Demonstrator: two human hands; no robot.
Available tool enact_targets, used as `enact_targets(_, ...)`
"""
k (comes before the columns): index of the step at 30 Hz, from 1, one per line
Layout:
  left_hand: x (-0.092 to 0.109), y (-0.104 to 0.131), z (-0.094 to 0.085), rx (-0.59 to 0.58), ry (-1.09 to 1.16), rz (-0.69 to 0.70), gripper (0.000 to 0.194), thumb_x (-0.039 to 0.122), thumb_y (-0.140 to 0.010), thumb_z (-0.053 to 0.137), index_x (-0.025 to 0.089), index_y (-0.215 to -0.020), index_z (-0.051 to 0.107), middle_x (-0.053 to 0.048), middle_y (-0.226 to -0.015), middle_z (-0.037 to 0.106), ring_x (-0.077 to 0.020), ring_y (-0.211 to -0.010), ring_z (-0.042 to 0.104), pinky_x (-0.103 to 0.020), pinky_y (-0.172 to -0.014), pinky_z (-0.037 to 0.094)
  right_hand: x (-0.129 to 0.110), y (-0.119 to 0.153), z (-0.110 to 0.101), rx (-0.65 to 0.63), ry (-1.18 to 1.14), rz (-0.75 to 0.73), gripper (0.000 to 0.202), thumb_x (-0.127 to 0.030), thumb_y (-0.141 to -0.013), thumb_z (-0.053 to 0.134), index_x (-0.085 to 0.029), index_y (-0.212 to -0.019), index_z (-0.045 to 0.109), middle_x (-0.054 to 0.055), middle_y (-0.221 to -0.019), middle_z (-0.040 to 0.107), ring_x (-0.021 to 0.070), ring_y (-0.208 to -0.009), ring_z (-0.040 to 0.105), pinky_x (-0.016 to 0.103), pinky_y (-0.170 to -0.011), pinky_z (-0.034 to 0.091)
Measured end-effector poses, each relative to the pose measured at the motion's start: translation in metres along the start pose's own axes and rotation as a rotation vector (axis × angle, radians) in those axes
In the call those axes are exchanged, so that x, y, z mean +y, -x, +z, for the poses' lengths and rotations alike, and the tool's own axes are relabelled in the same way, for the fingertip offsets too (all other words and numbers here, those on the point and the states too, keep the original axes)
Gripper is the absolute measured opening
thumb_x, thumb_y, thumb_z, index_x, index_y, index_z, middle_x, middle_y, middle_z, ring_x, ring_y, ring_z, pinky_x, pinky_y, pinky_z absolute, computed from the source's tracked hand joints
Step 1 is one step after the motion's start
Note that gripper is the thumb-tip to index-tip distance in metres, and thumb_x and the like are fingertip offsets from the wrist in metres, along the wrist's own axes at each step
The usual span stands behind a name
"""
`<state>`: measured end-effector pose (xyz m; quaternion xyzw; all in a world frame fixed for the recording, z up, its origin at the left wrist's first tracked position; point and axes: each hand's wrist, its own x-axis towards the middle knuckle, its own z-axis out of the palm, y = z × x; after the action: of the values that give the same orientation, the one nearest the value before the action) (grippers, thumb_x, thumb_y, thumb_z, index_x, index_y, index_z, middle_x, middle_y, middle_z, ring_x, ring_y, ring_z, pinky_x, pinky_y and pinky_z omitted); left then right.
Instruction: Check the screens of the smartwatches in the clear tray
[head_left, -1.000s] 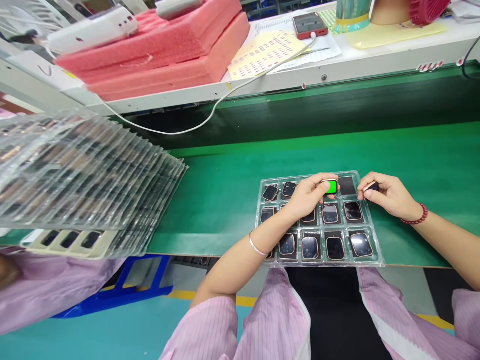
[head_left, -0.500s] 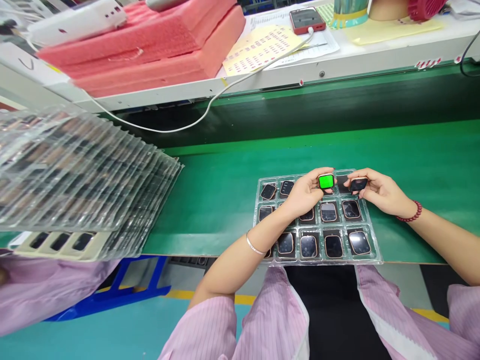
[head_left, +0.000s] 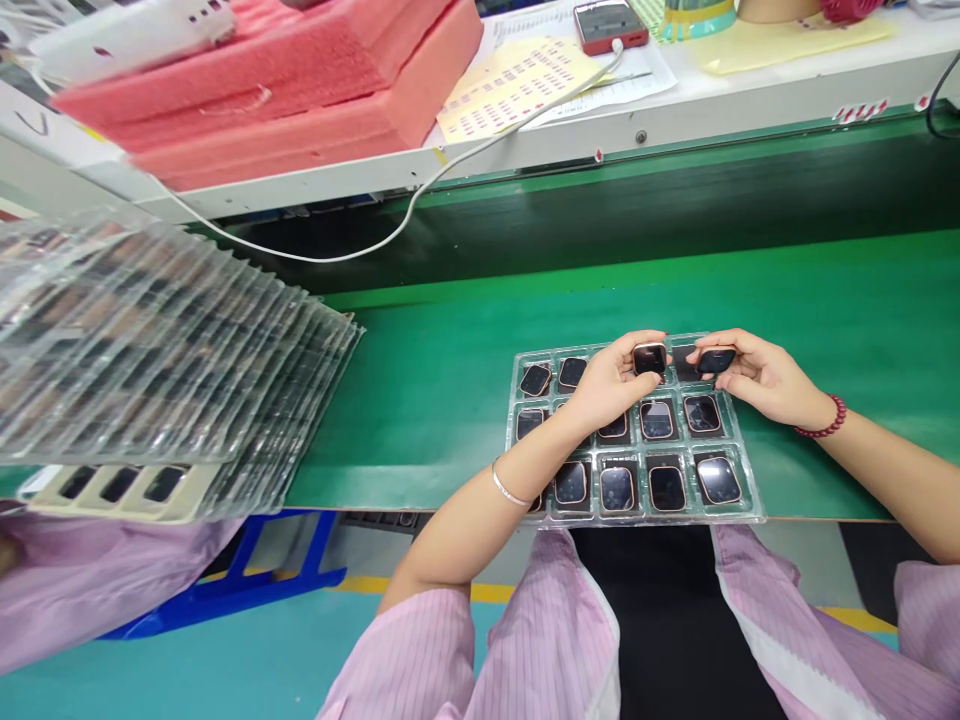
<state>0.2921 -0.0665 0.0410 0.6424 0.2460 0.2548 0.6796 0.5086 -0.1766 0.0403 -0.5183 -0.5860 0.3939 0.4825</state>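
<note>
My left hand (head_left: 613,382) grips a square smartwatch (head_left: 649,358) by its edges, its screen dark, over the top row of a clear plastic tray (head_left: 752,490). Just to the right, my right hand (head_left: 763,380) holds a second dark-screened smartwatch (head_left: 715,360) between thumb and fingers above the tray's top right corner. Rows of watches sit in the tray's compartments, among them one at the lower right (head_left: 718,480). Between my hands, part of a dark compartment (head_left: 684,364) shows. My left forearm hides some of the tray's left side.
A tall stack of filled clear trays (head_left: 172,350) leans at the left. Behind, a white shelf (head_left: 720,100) bears pink foam blocks (head_left: 300,100), papers and a phone (head_left: 609,25). A white cable (head_left: 409,215) hangs down. At the far left is another person's pink sleeve (head_left: 112,570).
The screen of the watch in my left hand has gone from bright green to dark. The watch in my right hand has tilted slightly.
</note>
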Motion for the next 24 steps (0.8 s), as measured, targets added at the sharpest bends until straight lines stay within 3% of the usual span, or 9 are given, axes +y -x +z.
enact_targets(6,0.002,-0.001,0.001,-0.011,0.017,0.002,0.028,0.018,-0.077,0.065,0.014,-0.105,0.063,-0.006,-0.09,0.072,-0.012,-0.073,0.064,-0.03,-0.076,0.055,0.0,0.0,0.0,0.029,0.024,0.023,0.034,-0.021,-0.083,0.069,-0.025,-0.117,0.067,0.007,-0.114,0.073,0.0256,-0.099,0.072,0.037,-0.074,0.064)
enact_targets(9,0.003,0.0,0.001,0.006,-0.016,-0.01,0.031,0.014,-0.074,0.064,0.015,-0.105,0.062,-0.005,-0.094,0.071,-0.013,-0.078,0.065,-0.03,-0.079,0.054,-0.002,0.0,0.002,0.043,0.014,0.051,0.032,-0.022,-0.083,0.069,-0.025,-0.115,0.067,0.007,-0.111,0.074,0.025,-0.095,0.073,0.039,-0.076,0.065)
enact_targets(12,0.002,0.001,0.001,0.021,-0.052,-0.016,0.039,0.011,-0.071,0.065,0.016,-0.11,0.062,-0.006,-0.104,0.07,-0.0154,-0.088,0.065,-0.031,-0.084,0.054,-0.001,-0.001,0.003,0.022,-0.021,0.028,0.038,-0.022,-0.081,0.072,-0.025,-0.118,0.067,0.007,-0.115,0.073,0.0267,-0.107,0.07,0.042,-0.089,0.063)
enact_targets(15,0.0,0.0,0.0,0.015,-0.035,-0.016,0.051,0.011,-0.07,0.065,0.017,-0.121,0.059,-0.006,-0.106,0.069,-0.0166,-0.092,0.065,-0.032,-0.085,0.054,0.002,-0.001,0.002,-0.008,-0.033,0.028,0.048,-0.022,-0.082,0.074,-0.027,-0.129,0.063,0.008,-0.122,0.07,0.0264,-0.111,0.068,0.041,-0.09,0.062)
enact_targets(20,-0.002,0.0,0.0,-0.029,0.014,-0.024,0.066,0.013,-0.071,0.07,0.022,-0.134,0.052,-0.007,-0.11,0.067,-0.0181,-0.095,0.066,-0.031,-0.082,0.054,0.009,-0.001,-0.001,-0.059,-0.158,0.094,0.072,-0.027,-0.082,0.078,-0.032,-0.147,0.046,0.009,-0.132,0.064,0.0235,-0.109,0.067,0.036,-0.085,0.063)
enact_targets(24,0.0,0.001,-0.001,-0.062,0.069,-0.016,0.067,0.016,-0.07,0.075,0.022,-0.133,0.052,-0.007,-0.116,0.065,-0.0176,-0.098,0.066,-0.029,-0.083,0.055,0.008,-0.002,-0.001,-0.039,-0.257,0.129,0.072,-0.027,-0.08,0.081,-0.031,-0.144,0.049,0.008,-0.124,0.067,0.018,-0.089,0.069,0.029,-0.069,0.063)
